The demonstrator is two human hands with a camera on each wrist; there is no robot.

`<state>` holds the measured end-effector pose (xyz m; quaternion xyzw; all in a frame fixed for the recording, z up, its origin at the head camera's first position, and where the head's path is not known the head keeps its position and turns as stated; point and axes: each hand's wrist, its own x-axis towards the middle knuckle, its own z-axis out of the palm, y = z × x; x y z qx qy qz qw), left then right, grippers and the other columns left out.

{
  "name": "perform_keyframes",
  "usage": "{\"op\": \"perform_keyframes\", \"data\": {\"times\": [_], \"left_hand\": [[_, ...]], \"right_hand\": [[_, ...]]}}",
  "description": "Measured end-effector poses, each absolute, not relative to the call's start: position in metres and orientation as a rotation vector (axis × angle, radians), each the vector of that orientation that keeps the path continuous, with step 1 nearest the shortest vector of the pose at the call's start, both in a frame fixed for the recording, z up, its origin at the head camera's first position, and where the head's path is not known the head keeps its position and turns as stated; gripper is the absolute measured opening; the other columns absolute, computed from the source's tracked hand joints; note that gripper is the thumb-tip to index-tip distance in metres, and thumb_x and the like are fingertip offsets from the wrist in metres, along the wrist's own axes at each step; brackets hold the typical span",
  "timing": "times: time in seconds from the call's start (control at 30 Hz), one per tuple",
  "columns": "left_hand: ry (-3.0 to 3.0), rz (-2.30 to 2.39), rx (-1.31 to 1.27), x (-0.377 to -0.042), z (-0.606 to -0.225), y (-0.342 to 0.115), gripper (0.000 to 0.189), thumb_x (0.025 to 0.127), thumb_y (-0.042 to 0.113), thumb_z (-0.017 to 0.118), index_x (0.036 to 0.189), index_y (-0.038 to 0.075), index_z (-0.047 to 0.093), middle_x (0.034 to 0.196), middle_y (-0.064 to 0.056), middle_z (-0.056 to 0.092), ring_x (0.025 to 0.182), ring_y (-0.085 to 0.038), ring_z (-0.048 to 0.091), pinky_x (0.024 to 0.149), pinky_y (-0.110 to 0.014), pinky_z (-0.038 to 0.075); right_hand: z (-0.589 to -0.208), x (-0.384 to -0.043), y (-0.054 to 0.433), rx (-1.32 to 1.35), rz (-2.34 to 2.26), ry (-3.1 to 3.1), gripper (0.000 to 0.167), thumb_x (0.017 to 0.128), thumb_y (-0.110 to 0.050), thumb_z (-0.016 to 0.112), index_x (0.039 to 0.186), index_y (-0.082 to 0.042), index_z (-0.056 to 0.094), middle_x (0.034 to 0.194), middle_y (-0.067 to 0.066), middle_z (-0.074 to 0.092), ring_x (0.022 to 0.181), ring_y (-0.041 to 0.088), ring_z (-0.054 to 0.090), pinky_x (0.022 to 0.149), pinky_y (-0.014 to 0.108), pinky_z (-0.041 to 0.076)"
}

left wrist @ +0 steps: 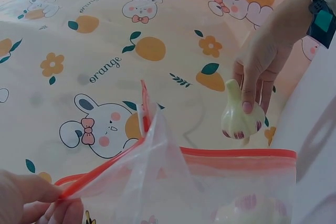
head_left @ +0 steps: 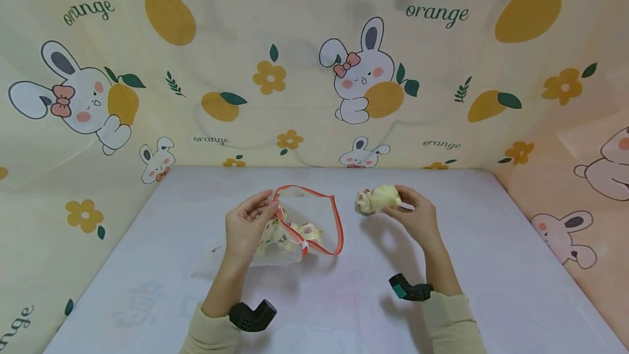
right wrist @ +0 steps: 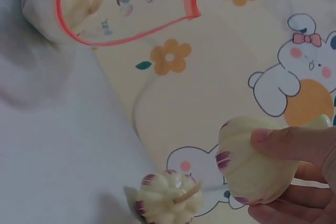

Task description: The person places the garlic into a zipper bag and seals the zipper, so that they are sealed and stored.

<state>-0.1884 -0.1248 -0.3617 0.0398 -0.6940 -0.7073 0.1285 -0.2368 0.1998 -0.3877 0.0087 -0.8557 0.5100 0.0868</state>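
My left hand (head_left: 245, 228) pinches the red zip edge of a clear plastic zip bag (head_left: 338, 225), whose mouth gapes towards the right. Inside the bag lie several pale bulbs that look like garlic (head_left: 310, 232), partly blurred by the printed plastic. Thumb and fingers of my right hand (head_left: 420, 217) grip a pale garlic bulb (right wrist: 257, 166) with purple streaks, to the right of the bag. Just beyond its left end is a second garlic bulb (right wrist: 169, 198), with a thin tan stem or cord sticking out towards the held one.
A pale table (head_left: 373, 310) lies under both hands. Behind it hangs a cream cloth (head_left: 295, 31) printed with rabbits and oranges, which also covers both sides. Black cameras (head_left: 253, 316) are strapped to both wrists.
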Motion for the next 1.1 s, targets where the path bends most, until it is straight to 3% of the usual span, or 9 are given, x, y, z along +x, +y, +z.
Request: {"op": "perform_keyframes", "data": {"times": [0.2, 0.47, 1.1], "left_hand": [[-2.016, -2.064, 0.129, -0.189, -0.361, -0.124, 0.032, 0.089, 0.006, 0.067, 0.120, -0.001, 0.065, 0.085, 0.008, 0.065, 0.074, 0.000, 0.063, 0.073, -0.014, 0.059], [-2.027, -2.066, 0.143, -0.188, -0.361, -0.124, 0.033, 0.089, 0.009, 0.068, 0.121, 0.000, 0.065, 0.087, 0.006, 0.065, 0.075, 0.000, 0.064, 0.073, -0.014, 0.059], [-2.058, -2.035, 0.161, -0.189, -0.361, -0.124, 0.033, 0.090, 0.008, 0.067, 0.121, 0.002, 0.065, 0.089, 0.004, 0.065, 0.076, -0.001, 0.064, 0.073, -0.013, 0.058]], "right_hand": [[-0.389, -0.236, 0.196, 0.043, 1.500, -2.547, 0.061, 0.080, -0.006, 0.077, 0.134, 0.004, 0.051, 0.132, 0.025, 0.058, 0.118, 0.034, 0.058, 0.083, 0.009, 0.055], [-0.390, -0.235, 0.191, 0.072, 1.481, -2.558, 0.060, 0.080, -0.008, 0.077, 0.133, 0.004, 0.052, 0.132, 0.025, 0.058, 0.118, 0.035, 0.059, 0.093, 0.034, 0.056], [-0.388, -0.229, 0.178, 0.131, 1.459, -2.576, 0.061, 0.077, -0.009, 0.080, 0.132, 0.003, 0.054, 0.131, 0.024, 0.059, 0.118, 0.037, 0.059, 0.094, 0.040, 0.056]]}}
